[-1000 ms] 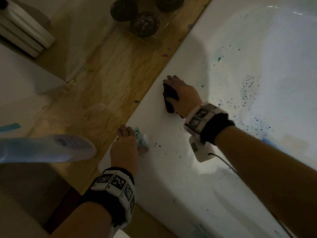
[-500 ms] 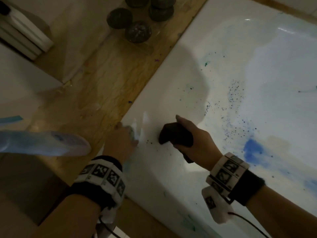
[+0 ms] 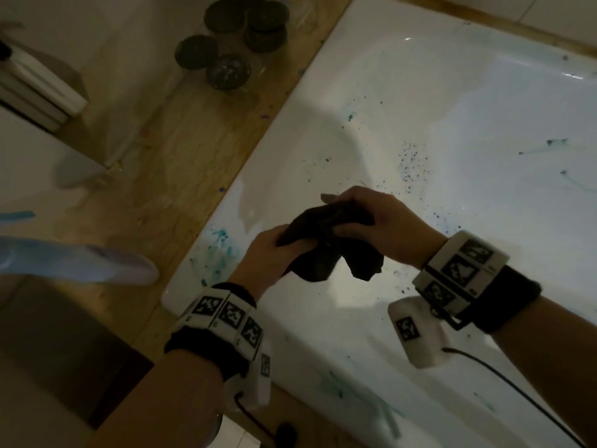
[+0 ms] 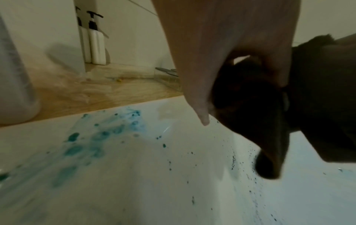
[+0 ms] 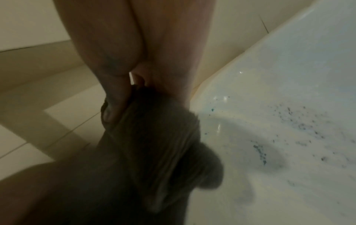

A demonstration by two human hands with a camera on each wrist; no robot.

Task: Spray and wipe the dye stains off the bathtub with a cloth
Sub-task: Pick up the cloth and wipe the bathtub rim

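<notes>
A dark cloth (image 3: 326, 245) hangs bunched between both hands above the white bathtub (image 3: 420, 92). My left hand (image 3: 274, 250) grips its left end, fingers curled round it, as the left wrist view shows (image 4: 250, 94). My right hand (image 3: 365, 221) pinches the upper right part; in the right wrist view the thumb presses into the cloth (image 5: 154, 137). Teal dye smears (image 3: 221, 250) lie on the tub rim near my left hand (image 4: 100, 137). Blue specks (image 3: 413, 166) dot the inner slope. The spray bottle (image 3: 74, 260) lies at the left on the wooden surround.
A wooden ledge (image 3: 181, 150) runs along the tub's left side. Several dark round lids or jars (image 3: 232, 37) stand at its far end. White pump bottles (image 4: 94, 44) stand in a niche at the back left. A cable (image 3: 523, 396) trails from my right wrist.
My right hand carried the cloth from the rim back toward me and lifted it. My left hand left the rim stain and took hold of the cloth's other end.
</notes>
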